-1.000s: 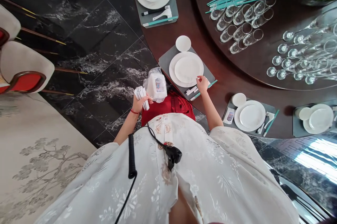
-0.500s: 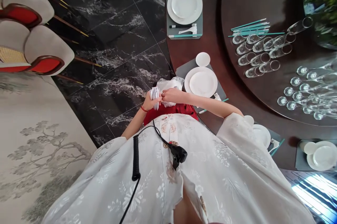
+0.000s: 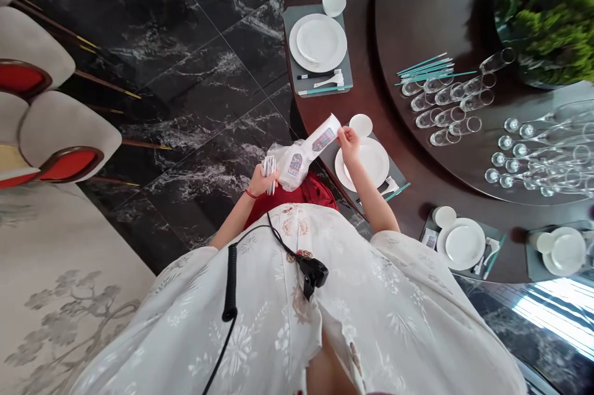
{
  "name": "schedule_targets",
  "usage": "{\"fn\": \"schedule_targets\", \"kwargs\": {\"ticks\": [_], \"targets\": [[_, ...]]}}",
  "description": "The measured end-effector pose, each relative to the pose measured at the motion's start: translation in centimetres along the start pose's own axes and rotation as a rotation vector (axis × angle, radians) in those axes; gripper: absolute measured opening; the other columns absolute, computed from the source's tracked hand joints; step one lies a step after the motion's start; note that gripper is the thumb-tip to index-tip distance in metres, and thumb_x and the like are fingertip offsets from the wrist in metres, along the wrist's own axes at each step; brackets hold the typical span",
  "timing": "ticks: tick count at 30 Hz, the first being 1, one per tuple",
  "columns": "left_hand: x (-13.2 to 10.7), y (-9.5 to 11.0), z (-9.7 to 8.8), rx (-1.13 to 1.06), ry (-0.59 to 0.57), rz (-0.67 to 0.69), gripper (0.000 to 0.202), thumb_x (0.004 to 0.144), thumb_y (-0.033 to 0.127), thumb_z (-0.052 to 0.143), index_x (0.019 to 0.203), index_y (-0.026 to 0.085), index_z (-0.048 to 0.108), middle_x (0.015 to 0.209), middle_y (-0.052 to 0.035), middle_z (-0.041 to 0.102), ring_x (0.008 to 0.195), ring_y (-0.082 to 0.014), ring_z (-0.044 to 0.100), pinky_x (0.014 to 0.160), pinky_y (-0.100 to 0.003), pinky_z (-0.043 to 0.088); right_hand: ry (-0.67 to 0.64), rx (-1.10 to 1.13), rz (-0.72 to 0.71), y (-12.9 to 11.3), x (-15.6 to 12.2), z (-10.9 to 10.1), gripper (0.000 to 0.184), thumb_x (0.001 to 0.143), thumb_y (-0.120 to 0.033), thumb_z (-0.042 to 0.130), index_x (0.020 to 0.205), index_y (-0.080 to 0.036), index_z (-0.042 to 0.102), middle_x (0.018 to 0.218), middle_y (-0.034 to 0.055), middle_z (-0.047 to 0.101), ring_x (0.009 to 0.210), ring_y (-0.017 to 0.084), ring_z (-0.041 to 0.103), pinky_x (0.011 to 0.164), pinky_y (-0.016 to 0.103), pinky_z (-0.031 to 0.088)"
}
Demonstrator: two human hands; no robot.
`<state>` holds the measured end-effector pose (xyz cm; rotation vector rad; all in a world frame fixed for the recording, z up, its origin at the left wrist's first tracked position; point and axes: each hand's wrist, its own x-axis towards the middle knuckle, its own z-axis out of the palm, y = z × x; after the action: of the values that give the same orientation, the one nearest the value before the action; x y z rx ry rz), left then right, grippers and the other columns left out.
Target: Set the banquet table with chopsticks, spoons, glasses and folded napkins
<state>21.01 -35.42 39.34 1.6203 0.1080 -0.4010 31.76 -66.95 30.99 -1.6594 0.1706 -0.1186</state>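
Right hand (image 3: 349, 142) has moved out — pinching the printed packet (image 3: 323, 140); left hand (image 3: 261, 182) grips folded papers (image 3: 269, 173).

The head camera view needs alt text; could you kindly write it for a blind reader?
The right hand holds a white printed packet near a white plate on a grey place mat, while the left hand holds folded white slips beside a clear plastic bag, at a dark round table.
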Motion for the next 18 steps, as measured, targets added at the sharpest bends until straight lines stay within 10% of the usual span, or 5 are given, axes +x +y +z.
{"fn": "schedule_targets", "kwargs": {"ticks": [6, 12, 18], "targets": [[-0.8, -1.0, -1.5, 0.073, 0.028, -0.054, 0.019, 0.067, 0.033, 0.069, 0.067, 0.016, 0.061, 0.052, -0.0026, 0.063, 0.042, -0.0140, 0.056, 0.041, -0.024, 0.045, 0.208, -0.660, 0.287, 8.1, 0.5, -3.8, 0.034, 0.100, -0.038, 0.045, 0.113, -0.012, 0.062, 0.114, 0.0184, 0.066, 0.107, 0.026, 0.062, 0.099, 0.042, 0.052], [-1.2, -0.4, -2.2, 0.110, -0.003, -0.025, 0.019, 0.065, 0.032, 0.070, 0.065, 0.016, 0.060, 0.051, -0.0023, 0.063, 0.041, -0.0137, 0.057, 0.043, -0.024, 0.047, -0.258, -1.211, 0.095, 11.6, -2.5, -4.1, 0.062, 0.090, -0.036, 0.070, 0.149, -0.020, 0.054, 0.166, 0.0175, 0.034, 0.153, 0.038, 0.030, 0.123, 0.059, 0.026], [-1.8, -0.6, -1.8, 0.093, 0.028, -0.002, 0.019, 0.067, 0.033, 0.071, 0.065, 0.017, 0.061, 0.050, -0.0011, 0.062, 0.041, -0.0132, 0.056, 0.042, -0.024, 0.046, -0.292, -1.279, 0.147, 13.6, -4.8, -6.2, 0.074, 0.088, -0.043, 0.074, 0.155, -0.024, 0.049, 0.173, 0.0153, 0.022, 0.157, 0.042, 0.020, 0.122, 0.062, 0.025]]}}
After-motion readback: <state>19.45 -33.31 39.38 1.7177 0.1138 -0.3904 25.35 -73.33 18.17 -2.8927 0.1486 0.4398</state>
